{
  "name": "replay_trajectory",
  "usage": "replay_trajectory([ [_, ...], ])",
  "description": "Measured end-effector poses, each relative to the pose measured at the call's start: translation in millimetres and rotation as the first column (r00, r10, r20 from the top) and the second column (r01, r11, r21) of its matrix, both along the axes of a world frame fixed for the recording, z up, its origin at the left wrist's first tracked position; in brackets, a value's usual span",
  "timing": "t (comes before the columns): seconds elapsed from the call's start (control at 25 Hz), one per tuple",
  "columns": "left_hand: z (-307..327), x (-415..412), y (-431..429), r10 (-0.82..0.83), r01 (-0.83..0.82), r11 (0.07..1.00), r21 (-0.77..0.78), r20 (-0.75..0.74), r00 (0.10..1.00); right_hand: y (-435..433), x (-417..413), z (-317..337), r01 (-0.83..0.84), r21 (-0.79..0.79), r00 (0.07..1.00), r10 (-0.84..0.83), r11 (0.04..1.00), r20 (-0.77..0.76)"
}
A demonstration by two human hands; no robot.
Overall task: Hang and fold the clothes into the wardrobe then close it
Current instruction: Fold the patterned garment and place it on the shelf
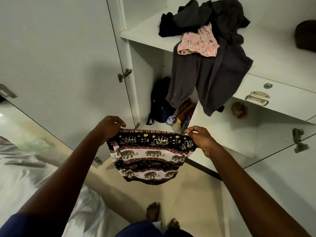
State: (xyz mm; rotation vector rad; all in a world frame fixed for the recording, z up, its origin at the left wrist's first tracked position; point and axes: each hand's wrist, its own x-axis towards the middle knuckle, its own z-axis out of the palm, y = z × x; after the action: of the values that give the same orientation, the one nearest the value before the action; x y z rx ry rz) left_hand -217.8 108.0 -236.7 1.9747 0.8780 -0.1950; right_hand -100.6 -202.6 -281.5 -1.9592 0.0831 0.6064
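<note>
My left hand [109, 126] and right hand [201, 136] each pinch a top corner of the elephant-print cloth [148, 156], stretched before the open wardrobe [145, 35]

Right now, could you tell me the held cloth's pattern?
Cloth: elephant rows in black, white, red; head view.

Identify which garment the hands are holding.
The elephant-print garment, gripped along its top edge by left hand and right hand; the grey garment, pink garment and black garment lie on the shelf.

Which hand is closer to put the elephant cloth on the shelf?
Probably the right hand: it pinches the elephant cloth nearer the shelf with the dark clothes, while the left hand sits by the door.
</note>
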Motion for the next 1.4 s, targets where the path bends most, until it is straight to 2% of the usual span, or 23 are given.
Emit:
replay_trajectory([
  [0.04,-3.6,0.0,-3.3,0.027,-0.027,0.998,-0.052,0.002,1.0,1.0,-1.6,-2.1,0.049,-0.027,0.999,-0.049,0.998,-0.001],
  [0.08,-8.1,0.2,-4.5,0.085,-0.084,0.978,-0.189,0.001,0.996,0.6,-2.2,-0.4,0.098,-0.003,0.993,-0.098,0.995,-0.071],
  [0.12,-11.5,-0.9,-5.0,0.148,-0.142,0.914,-0.381,-0.013,0.989,-0.5,-2.2,2.9,0.163,0.115,0.964,-0.134,0.98,-0.228],
  [0.16,-14.0,-3.3,-5.7,0.185,-0.169,0.806,-0.567,-0.03,0.982,-3.4,-1.4,5.9,0.244,0.266,0.903,-0.118,0.933,-0.413],
  [0.2,-17.5,-4.8,-5.2,0.202,-0.161,0.694,-0.701,-0.025,0.979,-7.5,0.0,8.9,0.308,0.389,0.853,-0.071,0.868,-0.517],
  [0.24,-18.8,-5.9,-5.3,0.205,-0.124,0.616,-0.778,0.007,0.979,-12.1,1.4,14.5,0.321,0.474,0.841,-0.017,0.82,-0.54],
  [0.28,-18.6,-6.0,-5.4,0.211,-0.078,0.575,-0.814,0.056,0.976,-15.4,2.0,19.4,0.276,0.514,0.854,0.039,0.813,-0.52],
  [0.32,-17.1,-5.4,-6.6,0.201,-0.036,0.572,-0.82,0.097,0.975,-18.5,2.6,22.3,0.204,0.508,0.874,0.078,0.837,-0.48],
  [0.36,-15.8,-3.8,-7.3,0.168,-0.009,0.606,-0.795,0.117,0.979,-20.2,4.1,23.4,0.119,0.449,0.902,0.093,0.886,-0.422],
  [0.44,-11.1,0.5,-8.2,0.054,0.009,0.78,-0.626,0.081,0.995,-22.2,8.0,24.9,-0.036,0.195,0.969,0.082,0.98,-0.231],
  [0.52,-7.4,7.6,-7.0,-0.053,0.047,0.946,-0.322,-0.007,0.999,-24.0,13.2,23.1,-0.056,-0.028,0.998,0.055,0.998,-0.027],
  [0.6,-5.8,18.0,-10.9,-0.124,0.116,0.987,-0.111,-0.066,0.99,-23.5,15.8,22.2,-0.023,-0.059,0.996,0.029,0.998,0.088],
  [0.68,-4.1,26.9,-14.8,-0.168,0.165,0.985,-0.046,-0.065,0.984,-23.7,17.3,25.0,-0.048,-0.022,0.993,0.05,0.999,0.105],
  [0.76,-4.1,32.0,-10.8,-0.22,0.217,0.971,-0.098,-0.02,0.975,-28.9,22.2,31.0,-0.152,-0.006,0.986,0.152,0.988,0.065],
  [0.84,-1.3,33.4,-2.2,-0.353,0.353,0.93,-0.098,0.024,0.935,-38.3,30.1,36.7,-0.271,-0.03,0.962,0.272,0.962,0.036],
  [0.92,2.5,37.8,2.0,-0.479,0.477,0.877,0.061,0.027,0.877,-43.5,34.0,44.2,-0.36,-0.174,0.921,0.379,0.917,0.095],
  [1.0,7.5,44.9,-0.4,-0.539,0.512,0.811,0.283,0.022,0.842,-41.3,35.0,50.9,-0.347,-0.417,0.854,0.467,0.84,0.231],
  [1.08,16.9,52.8,-5.4,-0.531,0.455,0.771,0.446,0.055,0.846,-38.7,37.2,61.8,-0.233,-0.537,0.797,0.476,0.81,0.372],
  [1.24,44.9,70.2,-18.0,-0.421,0.217,0.778,0.59,0.233,0.877,-38.9,46.7,95.3,-0.06,-0.527,0.789,0.364,0.848,0.495],
  [1.4,74.8,88.4,-31.5,-0.387,-0.055,0.719,0.693,0.465,0.797,-49.4,57.3,130.0,0.124,-0.481,0.704,0.265,0.868,0.659],
])
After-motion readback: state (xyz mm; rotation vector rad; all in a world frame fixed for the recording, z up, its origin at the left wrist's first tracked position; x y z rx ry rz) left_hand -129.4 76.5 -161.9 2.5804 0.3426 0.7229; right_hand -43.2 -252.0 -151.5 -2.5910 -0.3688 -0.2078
